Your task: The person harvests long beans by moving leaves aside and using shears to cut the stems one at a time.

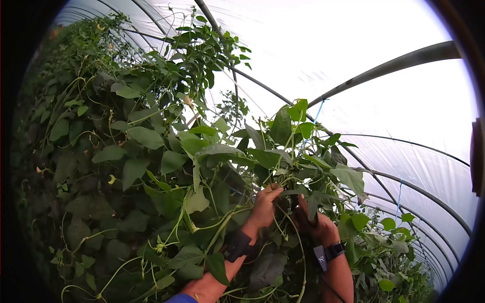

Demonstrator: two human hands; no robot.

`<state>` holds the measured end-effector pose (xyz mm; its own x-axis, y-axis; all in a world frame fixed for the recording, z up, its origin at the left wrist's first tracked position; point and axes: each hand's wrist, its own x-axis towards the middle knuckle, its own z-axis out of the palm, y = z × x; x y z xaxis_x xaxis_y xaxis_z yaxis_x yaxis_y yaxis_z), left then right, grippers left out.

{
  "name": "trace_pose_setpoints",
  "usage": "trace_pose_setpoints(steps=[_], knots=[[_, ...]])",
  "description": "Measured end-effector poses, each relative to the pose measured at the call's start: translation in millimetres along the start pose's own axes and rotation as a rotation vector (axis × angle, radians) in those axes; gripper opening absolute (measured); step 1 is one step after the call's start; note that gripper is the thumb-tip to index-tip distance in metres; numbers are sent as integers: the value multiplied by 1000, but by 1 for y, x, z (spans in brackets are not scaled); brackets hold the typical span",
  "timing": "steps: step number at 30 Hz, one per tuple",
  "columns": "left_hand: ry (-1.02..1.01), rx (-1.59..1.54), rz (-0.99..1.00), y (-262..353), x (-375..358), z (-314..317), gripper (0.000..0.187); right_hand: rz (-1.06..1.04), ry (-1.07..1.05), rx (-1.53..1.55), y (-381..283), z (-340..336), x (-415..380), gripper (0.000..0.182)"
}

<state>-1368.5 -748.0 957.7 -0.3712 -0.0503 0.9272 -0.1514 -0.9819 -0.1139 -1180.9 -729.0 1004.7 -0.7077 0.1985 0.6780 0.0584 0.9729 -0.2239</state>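
Note:
My left hand point(263, 206) is raised into the climbing bean-like plants, its fingers closed on a thin green vine stem point(277, 183) below a cluster of broad leaves point(265, 157). Close beside it on the right is my right hand point(317, 226), thumb pointing up and fingers curled. Something dark shows at that hand, but leaves and shadow hide what it is. A long tendril point(302, 257) hangs down between my forearms. Dark bands circle both wrists, and a grey tag point(321, 256) sits at the right one.
A dense wall of foliage point(101, 202) fills the left, with a few yellow flowers point(112, 179). Curved metal hoops point(389, 63) carry the translucent plastic cover point(328, 45). Blue strings point(319, 111) hang from the frame. Another plant row point(389, 252) runs along the lower right.

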Motion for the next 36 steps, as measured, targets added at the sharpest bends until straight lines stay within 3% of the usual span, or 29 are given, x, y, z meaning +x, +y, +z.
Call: trace_pose_setpoints(steps=[2,3,5,6,8,9,11,15,17,18,20,22,24,26,28,30,32,34,36], knots=[[-39,361,255,-9,0,-9,13,-279,1,-184,9,-1,3,43],[-40,362,257,0,-3,-3,13,-281,1,-184,9,2,8,43],[-25,-29,-69,24,-14,15,13,-450,-35,-59,9,5,17,56],[-26,-26,-70,19,-14,14,13,-451,-34,-56,11,5,20,56],[-72,419,320,8,-12,7,24,-659,9,-161,11,5,25,49],[-71,426,323,7,-9,2,24,-664,7,-155,11,3,27,49],[-70,183,28,3,-5,-5,28,-271,-201,-43,12,-4,29,31],[-44,203,70,10,-11,7,25,-429,-46,-23,14,5,34,36],[-46,124,-1,4,-9,3,20,-1015,253,-220,38,13,64,43],[-45,130,1,7,-10,4,20,-1018,253,-214,26,13,58,43],[3,61,-62,13,-12,8,19,-71,-61,223,-14,13,37,40],[20,124,-59,11,-15,3,18,-41,-3,281,-9,28,38,37],[37,193,-60,6,-18,-3,17,-410,238,168,8,43,50,41],[131,-117,-18,2,-26,-9,15,-296,196,257,8,48,37,42],[98,-124,43,2,-19,-16,14,-190,228,284,8,46,31,42],[116,-355,12,2,-17,-19,8,-137,188,438,7,41,24,49],[110,-351,13,2,-16,-22,10,-84,-11,429,15,32,19,54],[106,-349,10,3,-17,-22,15,-112,-47,515,16,29,16,48],[114,-412,-11,3,-16,-22,24,-120,-110,374,12,23,10,48]])
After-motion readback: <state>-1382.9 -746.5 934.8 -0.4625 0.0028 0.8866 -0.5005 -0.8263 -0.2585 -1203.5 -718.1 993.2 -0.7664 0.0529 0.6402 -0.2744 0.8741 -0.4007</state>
